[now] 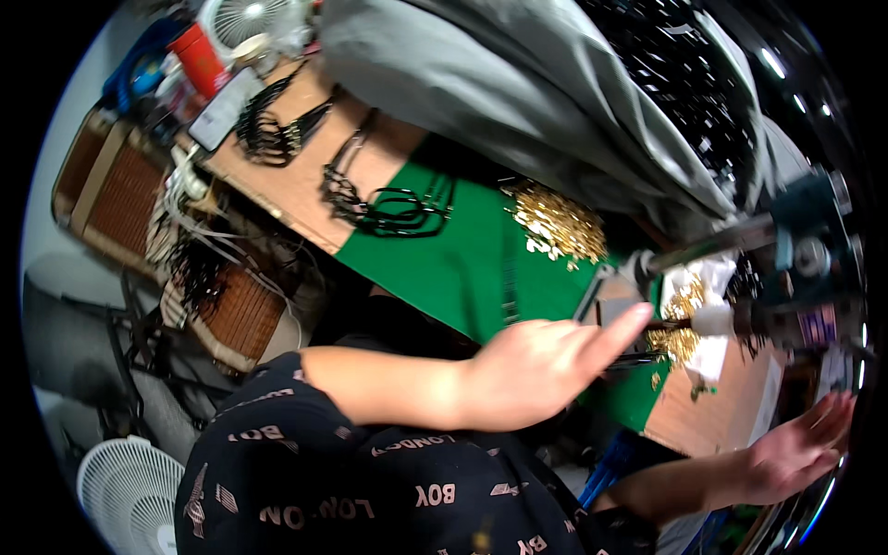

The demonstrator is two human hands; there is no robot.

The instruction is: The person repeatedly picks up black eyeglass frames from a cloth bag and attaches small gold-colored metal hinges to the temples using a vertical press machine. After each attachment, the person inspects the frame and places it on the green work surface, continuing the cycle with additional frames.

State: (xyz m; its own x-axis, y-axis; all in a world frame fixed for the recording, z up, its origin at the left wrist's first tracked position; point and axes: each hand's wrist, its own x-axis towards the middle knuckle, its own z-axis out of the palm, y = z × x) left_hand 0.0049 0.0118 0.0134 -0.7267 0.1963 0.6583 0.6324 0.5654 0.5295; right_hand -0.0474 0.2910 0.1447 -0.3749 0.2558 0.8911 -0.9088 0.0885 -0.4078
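Reaching toward the teal machine (810, 261), the left hand (532, 375) hides its grip; the right hand (794, 455) extends its fingers loosely.

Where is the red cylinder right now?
In the head view's upper left: the red cylinder is beside a white fan, just above the phone.

My table (310, 190): pale wood, green mat (398, 270) over its middle. On bare wood at my left: tangled black bundle (268, 139), pale-faced phone (222, 113) beside it, red cylinder (198, 57) behind. Black looped frames (407, 215) lie partly on mat, partly across wood. Thin dark strip (510, 277) further right on mat. Loose gold heap (560, 224) near mat's far side. Right of it, teal machine (800, 245); second gold pile (683, 310) on white sheet or bag (710, 359), cannot tell which.
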